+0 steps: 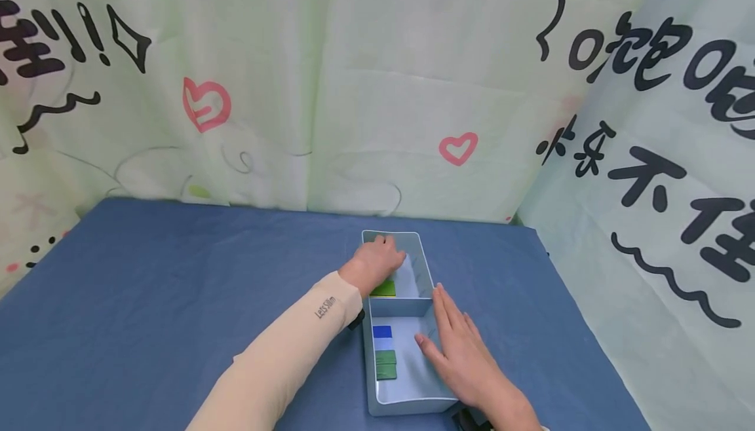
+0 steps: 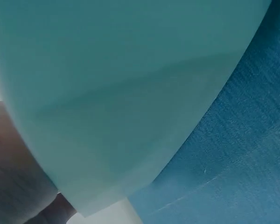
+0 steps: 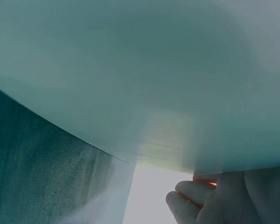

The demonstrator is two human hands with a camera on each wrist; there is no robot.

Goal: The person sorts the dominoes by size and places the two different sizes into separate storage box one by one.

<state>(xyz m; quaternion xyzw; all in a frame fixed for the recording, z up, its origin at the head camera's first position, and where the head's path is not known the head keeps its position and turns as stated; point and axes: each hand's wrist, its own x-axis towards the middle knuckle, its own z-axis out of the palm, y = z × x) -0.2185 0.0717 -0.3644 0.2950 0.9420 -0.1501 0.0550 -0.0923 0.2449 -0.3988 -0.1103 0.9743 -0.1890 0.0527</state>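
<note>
A light-blue two-compartment box (image 1: 413,406) stands lengthwise before me on the table. My left hand (image 1: 375,262) reaches into its far compartment with bent fingers. The hand hides its fingertips and anything they may hold. Close below it lies a yellow-green rectangular piece (image 1: 383,289), against the divider (image 1: 401,306). Straight-fingered, my right hand (image 1: 463,359) rests along the right rim, its thumb over the near compartment. That compartment holds a dark-blue and light-blue piece (image 1: 382,332) and folded-looking green pieces (image 1: 386,365) along its left side. In both wrist views, the box's wall (image 2: 130,102) fills most of the picture.
A blue cloth (image 1: 177,300) covers the table on both sides of the box. Pale printed curtains (image 1: 377,90) with hearts and black lettering hang behind the table and to its right. The divider and raised rims surround the two compartments.
</note>
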